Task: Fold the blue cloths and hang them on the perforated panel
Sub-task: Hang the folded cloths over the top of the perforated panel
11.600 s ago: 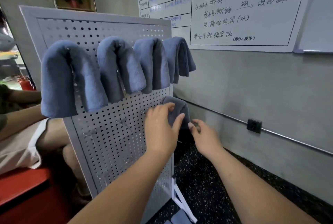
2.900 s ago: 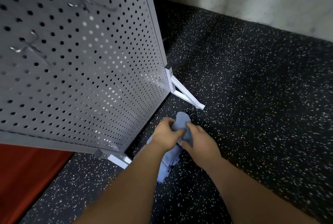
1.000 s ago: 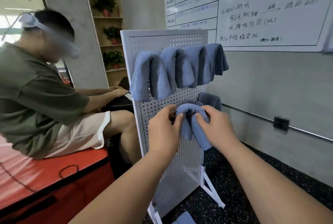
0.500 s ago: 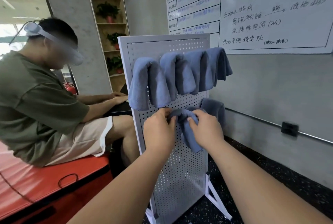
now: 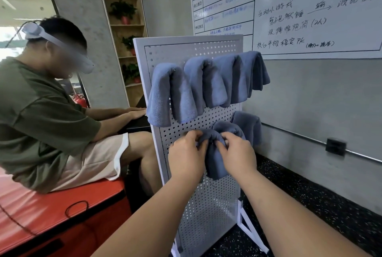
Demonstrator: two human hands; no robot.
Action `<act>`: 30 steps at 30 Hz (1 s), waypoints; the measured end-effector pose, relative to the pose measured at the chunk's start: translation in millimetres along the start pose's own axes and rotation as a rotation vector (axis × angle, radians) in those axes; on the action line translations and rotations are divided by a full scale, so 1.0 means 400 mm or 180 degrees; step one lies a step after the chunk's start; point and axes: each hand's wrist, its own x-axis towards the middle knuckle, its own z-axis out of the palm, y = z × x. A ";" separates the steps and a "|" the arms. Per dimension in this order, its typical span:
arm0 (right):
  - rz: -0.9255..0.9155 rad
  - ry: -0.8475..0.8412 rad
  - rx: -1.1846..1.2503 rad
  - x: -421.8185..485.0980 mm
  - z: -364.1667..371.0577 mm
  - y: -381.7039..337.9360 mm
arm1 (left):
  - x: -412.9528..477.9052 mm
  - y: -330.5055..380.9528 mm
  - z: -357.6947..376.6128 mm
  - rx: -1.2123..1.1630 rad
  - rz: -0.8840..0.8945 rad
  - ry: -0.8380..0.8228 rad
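Note:
A white perforated panel stands upright in front of me. Several folded blue cloths hang in a row across its upper part. On the lower row, two more blue cloths hang at the right. Just left of them, a folded blue cloth drapes down the panel. My left hand pinches its top left and my right hand pinches its top right. The hook under it is hidden by my fingers.
A person in a green shirt and headset sits on a red bench left of the panel. A grey wall with a whiteboard and a socket is at the right. Speckled black floor lies below.
Both hands with the cloth have stayed at the lower row of the panel; the cloth's top has settled a little closer against the panel. The view has shifted slightly closer.

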 end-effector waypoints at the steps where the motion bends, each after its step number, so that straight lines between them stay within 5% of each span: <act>1: 0.0003 -0.0054 -0.0108 -0.001 0.003 0.002 | -0.001 -0.003 0.003 0.0029 0.0002 -0.0042; 14: 0.0003 -0.0160 -0.0402 -0.051 0.029 0.017 | -0.022 -0.042 0.021 0.0611 0.0471 0.0077; 30: 0.0203 -0.0264 -0.0709 -0.156 -0.076 -0.014 | -0.138 -0.065 -0.067 0.0310 0.0588 0.0262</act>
